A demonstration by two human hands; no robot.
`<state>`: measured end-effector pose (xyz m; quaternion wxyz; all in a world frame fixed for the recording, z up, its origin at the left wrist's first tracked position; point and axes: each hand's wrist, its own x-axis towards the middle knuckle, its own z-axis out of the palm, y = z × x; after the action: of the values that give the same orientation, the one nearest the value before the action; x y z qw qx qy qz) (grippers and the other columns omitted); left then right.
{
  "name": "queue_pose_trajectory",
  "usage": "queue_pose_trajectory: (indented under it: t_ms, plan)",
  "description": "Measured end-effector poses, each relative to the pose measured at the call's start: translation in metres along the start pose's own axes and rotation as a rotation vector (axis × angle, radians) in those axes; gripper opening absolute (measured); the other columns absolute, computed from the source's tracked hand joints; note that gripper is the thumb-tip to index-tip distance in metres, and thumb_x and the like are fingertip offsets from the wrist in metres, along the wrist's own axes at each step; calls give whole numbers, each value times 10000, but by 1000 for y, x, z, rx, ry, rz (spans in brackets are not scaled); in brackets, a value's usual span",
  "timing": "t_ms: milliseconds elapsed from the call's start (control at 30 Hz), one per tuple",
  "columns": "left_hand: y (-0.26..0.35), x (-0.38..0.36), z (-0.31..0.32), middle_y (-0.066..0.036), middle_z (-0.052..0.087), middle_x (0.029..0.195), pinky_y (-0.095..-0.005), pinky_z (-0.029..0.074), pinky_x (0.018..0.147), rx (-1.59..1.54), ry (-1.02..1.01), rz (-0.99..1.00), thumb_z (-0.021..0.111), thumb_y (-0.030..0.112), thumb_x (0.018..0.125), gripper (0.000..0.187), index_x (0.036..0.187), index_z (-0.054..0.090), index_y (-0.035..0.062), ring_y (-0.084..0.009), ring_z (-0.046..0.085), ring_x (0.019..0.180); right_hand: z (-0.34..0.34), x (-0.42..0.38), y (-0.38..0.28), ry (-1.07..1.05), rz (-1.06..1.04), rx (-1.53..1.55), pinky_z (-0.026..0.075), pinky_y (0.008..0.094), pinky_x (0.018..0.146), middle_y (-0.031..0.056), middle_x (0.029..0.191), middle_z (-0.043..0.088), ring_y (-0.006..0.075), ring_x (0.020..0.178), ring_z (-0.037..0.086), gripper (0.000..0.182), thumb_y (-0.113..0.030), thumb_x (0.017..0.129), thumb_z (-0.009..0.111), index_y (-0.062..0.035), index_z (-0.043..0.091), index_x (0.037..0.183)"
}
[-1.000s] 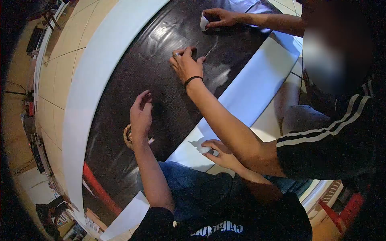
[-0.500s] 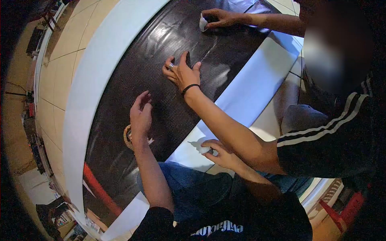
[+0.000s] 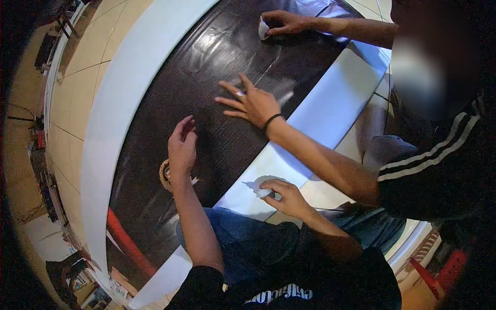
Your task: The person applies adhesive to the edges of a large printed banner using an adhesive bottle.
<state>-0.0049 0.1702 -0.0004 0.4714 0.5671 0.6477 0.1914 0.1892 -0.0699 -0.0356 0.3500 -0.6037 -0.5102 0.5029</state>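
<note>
A large glossy black sheet (image 3: pixel 206 67) with a white border (image 3: pixel 119 103) lies spread below me. My left hand (image 3: pixel 182 147) rests on the black sheet with its fingers apart and holds nothing. My right hand (image 3: pixel 285 196) sits on the white border strip (image 3: pixel 330 103) near my knee, its fingers pinched on a small white piece (image 3: pixel 263 192). A co-worker's hand with a ring and a black wristband (image 3: pixel 253 103) presses flat on the black sheet, just beyond my left hand. The co-worker's other hand (image 3: pixel 283 21) holds a white pad (image 3: pixel 262 28) at the far end of the sheet.
The co-worker in a black top with white stripes (image 3: pixel 434 170) crouches at the right. A round emblem (image 3: pixel 165 176) shows by my left wrist. A red stripe (image 3: pixel 126 245) runs near the sheet's lower left. Tiled floor (image 3: pixel 82 67) and clutter lie to the left.
The co-worker's ringed hand slid toward me and to the right across the black sheet and spread its fingers flat. My own hands stayed almost where they were.
</note>
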Motion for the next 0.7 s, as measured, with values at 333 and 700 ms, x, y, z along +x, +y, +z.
queue_pose_trajectory:
  t_ms: [333,700]
  plan:
    - [-1,-1,1,-155,625,1272,-356,435,1042,-21,-15,-20,520,74,883,462,1341,553,30,-242,592,1192,4,-2,4,1,32,8,538,367,859,117,1121,677,285,1005,663,295,-160,851,719,-55,651,1118]
    - [-7,-16,66,-191,228,1591,-534,169,1188,607,-37,346,529,393,939,711,1496,302,14,-396,186,1471,13,-9,-5,76,4,25,532,304,746,126,1018,694,188,826,658,292,-99,827,717,-29,668,1107]
